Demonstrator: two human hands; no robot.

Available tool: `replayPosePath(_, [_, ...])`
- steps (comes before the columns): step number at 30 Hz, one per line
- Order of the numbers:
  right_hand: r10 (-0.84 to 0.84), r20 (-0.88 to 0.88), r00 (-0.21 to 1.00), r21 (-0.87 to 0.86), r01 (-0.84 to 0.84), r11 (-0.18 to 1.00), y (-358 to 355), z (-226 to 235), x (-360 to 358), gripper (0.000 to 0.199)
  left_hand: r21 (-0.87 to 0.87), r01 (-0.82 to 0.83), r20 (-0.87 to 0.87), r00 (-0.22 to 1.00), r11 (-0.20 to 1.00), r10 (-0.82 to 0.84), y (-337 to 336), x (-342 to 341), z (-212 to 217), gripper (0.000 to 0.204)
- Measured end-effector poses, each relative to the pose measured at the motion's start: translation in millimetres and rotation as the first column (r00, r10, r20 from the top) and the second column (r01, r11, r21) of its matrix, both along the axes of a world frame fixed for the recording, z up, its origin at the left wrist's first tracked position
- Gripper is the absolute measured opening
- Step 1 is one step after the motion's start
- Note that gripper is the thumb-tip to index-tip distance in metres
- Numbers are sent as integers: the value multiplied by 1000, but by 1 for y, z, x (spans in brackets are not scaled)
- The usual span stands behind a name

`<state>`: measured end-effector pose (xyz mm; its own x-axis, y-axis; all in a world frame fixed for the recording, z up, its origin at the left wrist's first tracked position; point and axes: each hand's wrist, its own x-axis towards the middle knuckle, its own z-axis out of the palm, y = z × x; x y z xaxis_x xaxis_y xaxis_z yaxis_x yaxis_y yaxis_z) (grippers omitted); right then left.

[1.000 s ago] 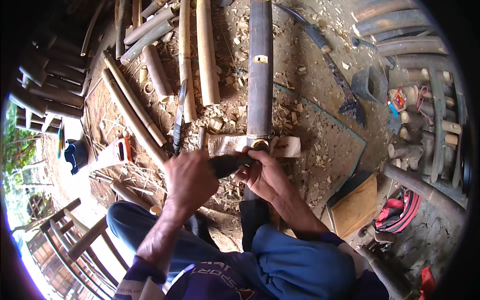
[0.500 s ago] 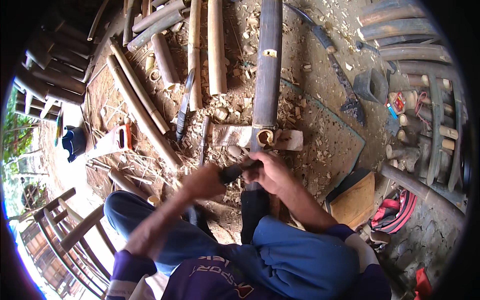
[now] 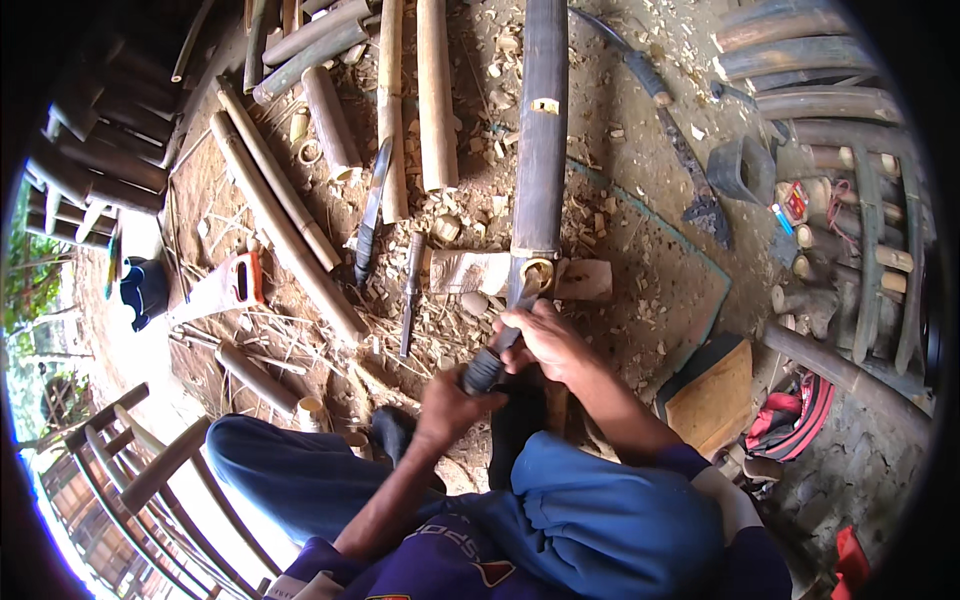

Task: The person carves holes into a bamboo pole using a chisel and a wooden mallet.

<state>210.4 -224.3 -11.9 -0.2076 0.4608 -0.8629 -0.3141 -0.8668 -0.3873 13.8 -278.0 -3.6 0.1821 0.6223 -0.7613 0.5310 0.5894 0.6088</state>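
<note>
Bladed tool, lower centre of frame: left hand wrapped on its dark ribbed handle, right hand closed around the front, exact finger hold unclear. Dark bamboo tube runs upper centre to centre. Tool: probably stiff, sharp, moderate weight; grip the ribs, should resist slipping. Tube: likely rigid, light for its size, smooth, could split lengthwise; hold mid-length.

There are two hands, one held tool, one dark pole with one square hole, one saw, one chisel, one tub, one bag and one lighter.
</note>
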Motion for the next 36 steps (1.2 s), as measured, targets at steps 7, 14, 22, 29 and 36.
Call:
replayPosePath(7, [-535,-559,634,-68,608,791,9,-3,-21,21,135,778,-640,541,614,-545,159,3,68,14])
replayPosePath(14, [-734,-640,229,-383,733,562,5,-21,-24,20,235,967,-868,256,101,-426,170,72,105,5])
replayPosePath(22, [-499,-352,792,-55,515,855,16,11,-21,20,176,616,-543,711,768,-446,133,-6,61,16])
replayPosePath(29, [-700,-618,358,-226,772,594,3,-11,-24,30,90,985,-860,150,145,-488,163,104,138,2])
replayPosePath(36, [-419,-467,778,74,507,859,-55,12,-20,28,-16,1000,-285,-25,-22,-958,110,45,105,37])
